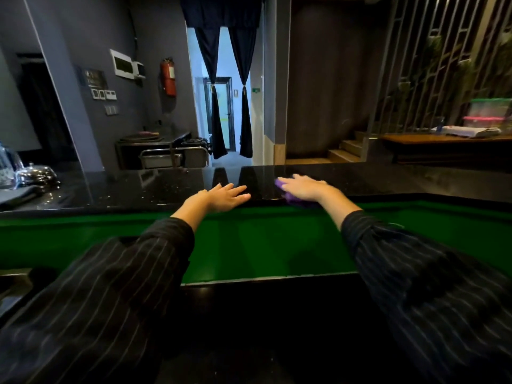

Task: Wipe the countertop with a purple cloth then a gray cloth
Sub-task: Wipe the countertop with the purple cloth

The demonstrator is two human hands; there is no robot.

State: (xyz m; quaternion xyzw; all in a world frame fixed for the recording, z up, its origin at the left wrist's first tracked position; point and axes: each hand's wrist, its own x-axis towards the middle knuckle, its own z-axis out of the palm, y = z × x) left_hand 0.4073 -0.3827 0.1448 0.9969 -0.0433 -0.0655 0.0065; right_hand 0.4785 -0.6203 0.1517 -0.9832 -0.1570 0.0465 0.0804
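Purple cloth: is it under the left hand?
No, the purple cloth lies under the flat right hand on the black countertop; the left hand rests bare near the edge.

The single view comes from a wide-angle camera on the person's head. It sits above and behind both outstretched arms and faces forward and slightly down across the black worktop [138,189]. The left hand [221,196] and right hand [303,187] sit at mid-frame, at arm's length from the lens. Nearer than the fingers [239,194], the striped sleeves [110,273] fill the lower corners close up. Beyond the fingers, the view runs on to a curtained doorway [225,79].
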